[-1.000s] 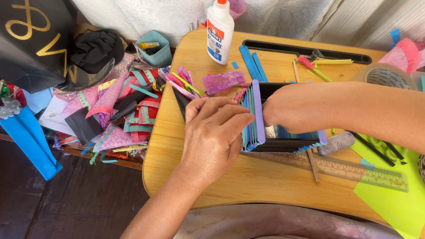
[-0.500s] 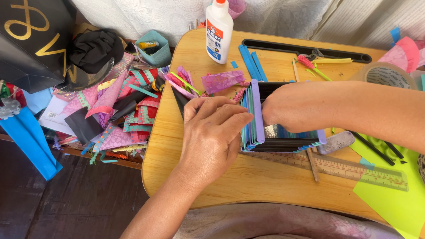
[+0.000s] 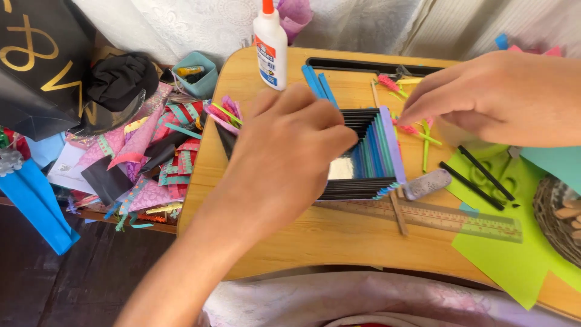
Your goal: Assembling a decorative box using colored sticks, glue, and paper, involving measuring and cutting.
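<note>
A square frame point(image 3: 369, 151) of rolled paper sticks, black outside with blue and lilac sticks at its right, lies on a wooden lap desk point(image 3: 302, 239). My left hand point(image 3: 290, 157) lies over the frame's left half, fingers curled down onto it. My right hand point(image 3: 496, 100) hovers to the right of the frame, its fingertips drawn together just above loose pink and yellow-green paper sticks point(image 3: 417, 130). Whether it has one pinched is not visible.
A white glue bottle point(image 3: 270, 45) and loose blue sticks point(image 3: 318, 85) sit behind the frame. A clear ruler point(image 3: 436, 215), a grey roll point(image 3: 426, 183), black sticks point(image 3: 478, 181) and green paper point(image 3: 508, 248) lie right. A woven basket point(image 3: 560, 212) is far right; paper scraps point(image 3: 145, 157) pile left.
My right hand has come out of the frame's middle and moved right to the loose sticks. My left hand stays on the frame. The view is closer.
</note>
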